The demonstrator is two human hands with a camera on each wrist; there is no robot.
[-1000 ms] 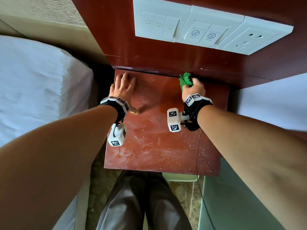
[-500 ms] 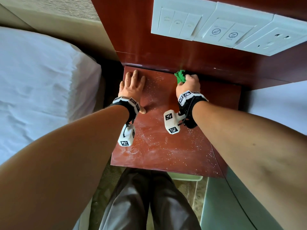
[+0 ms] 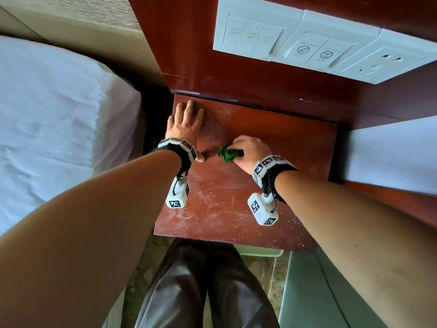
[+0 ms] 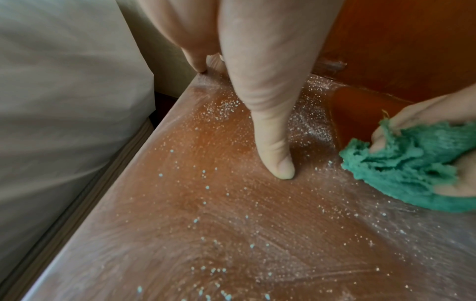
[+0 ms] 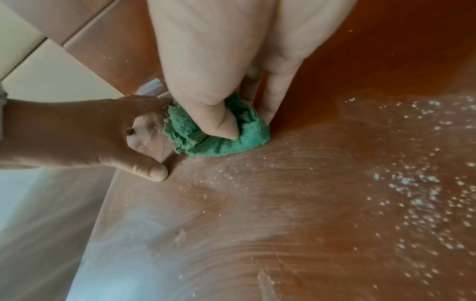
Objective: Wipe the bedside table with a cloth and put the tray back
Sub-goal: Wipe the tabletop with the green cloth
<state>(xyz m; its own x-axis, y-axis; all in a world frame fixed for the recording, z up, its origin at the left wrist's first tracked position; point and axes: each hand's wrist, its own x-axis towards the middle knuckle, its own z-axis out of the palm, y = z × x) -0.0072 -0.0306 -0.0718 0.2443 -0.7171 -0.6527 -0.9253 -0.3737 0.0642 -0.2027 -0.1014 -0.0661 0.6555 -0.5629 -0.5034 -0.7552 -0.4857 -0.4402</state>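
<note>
The reddish-brown bedside table (image 3: 283,143) is dusted with white specks and smears (image 4: 231,224). My left hand (image 3: 188,121) lies flat on its back left corner, fingers straight and thumb (image 4: 279,163) pressed down. My right hand (image 3: 247,149) grips a bunched green cloth (image 3: 229,155) and presses it on the tabletop just right of the left thumb. In the right wrist view the cloth (image 5: 219,140) sits under my thumb and fingers, with the left hand (image 5: 90,138) beside it. The left wrist view shows the cloth (image 4: 412,171) at the right edge. No tray is clearly visible.
A bed with a white sheet (image 3: 59,114) stands close on the left. A wooden wall panel with white switches and a socket (image 3: 295,43) rises behind the table. White bedding (image 3: 390,157) lies to the right. A pale rim (image 3: 260,251) shows under the front edge, above my legs (image 3: 201,292).
My right hand has dragged the cloth from the table's back edge forward and left, close to my left thumb. The left hand has stayed flat on the back left corner.
</note>
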